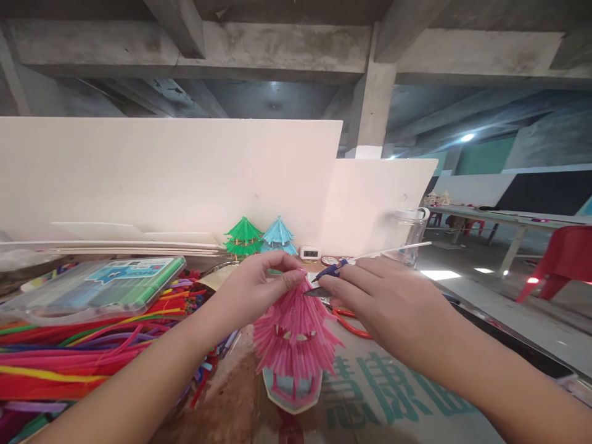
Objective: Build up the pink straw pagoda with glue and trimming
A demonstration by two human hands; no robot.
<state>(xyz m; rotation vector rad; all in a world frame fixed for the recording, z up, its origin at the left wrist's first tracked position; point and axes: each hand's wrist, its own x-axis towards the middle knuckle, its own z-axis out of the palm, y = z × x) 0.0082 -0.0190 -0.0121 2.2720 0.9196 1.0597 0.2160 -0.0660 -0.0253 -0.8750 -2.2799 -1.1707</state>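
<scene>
A pink two-tiered pagoda model (296, 333), its roofs covered in fuzzy chenille-stem strips, stands upright on a pale angular base (296, 404) in front of me. My left hand (272, 283) closes thumb and fingers in a pinch at the roof's peak. Just right of the peak, my right hand (370, 296) is closed on a pointed tool (330, 271) with blue parts. A dark metal tip (317, 292) also shows by its fingers, close to the roof; the tool's exact kind is unclear. Below that hand lie orange loop handles (351, 324), partly covered.
A clear case of markers (97, 287) rests on heaps of colourful chenille stems (69, 364) at left. Green (243, 236) and blue (278, 235) roofed models, a small digital clock (310, 253) and a clear jug (407, 234) stand along a white partition (161, 179). A red chair (562, 262) is at right.
</scene>
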